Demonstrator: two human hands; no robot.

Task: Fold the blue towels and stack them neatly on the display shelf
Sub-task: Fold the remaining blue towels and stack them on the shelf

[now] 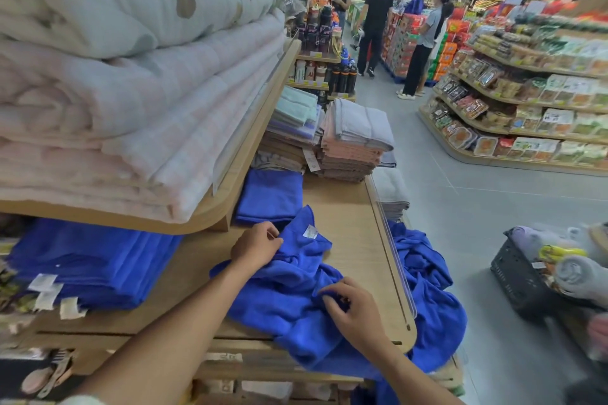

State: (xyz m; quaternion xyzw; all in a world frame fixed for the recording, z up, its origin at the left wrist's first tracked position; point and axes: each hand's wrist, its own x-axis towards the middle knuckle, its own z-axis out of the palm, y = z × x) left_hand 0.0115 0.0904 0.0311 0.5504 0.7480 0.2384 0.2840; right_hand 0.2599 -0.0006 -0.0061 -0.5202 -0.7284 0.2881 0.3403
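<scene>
— On the far left, what are you seeing?
— I'm seeing a folded blue stack [92, 270] lying on the display shelf [345, 207].
— And the hands?
— The left hand [255, 248] is pinching the loose blue towel [289, 293] near its tag [310, 231]; the right hand [353, 309] is gripping a fold. The towel is lying crumpled on the shelf, with more blue towels [427, 289] hanging over the right edge.

Matt fleecy blue cloth towel [289, 299], pale smooth wood-grain shelf [348, 227], clear glossy plastic edge strip [393, 250]

Tag [310, 231] on blue towel [283, 302] unreadable, basket [523, 286] contents blurred, perhaps cloths [579, 276]
</scene>
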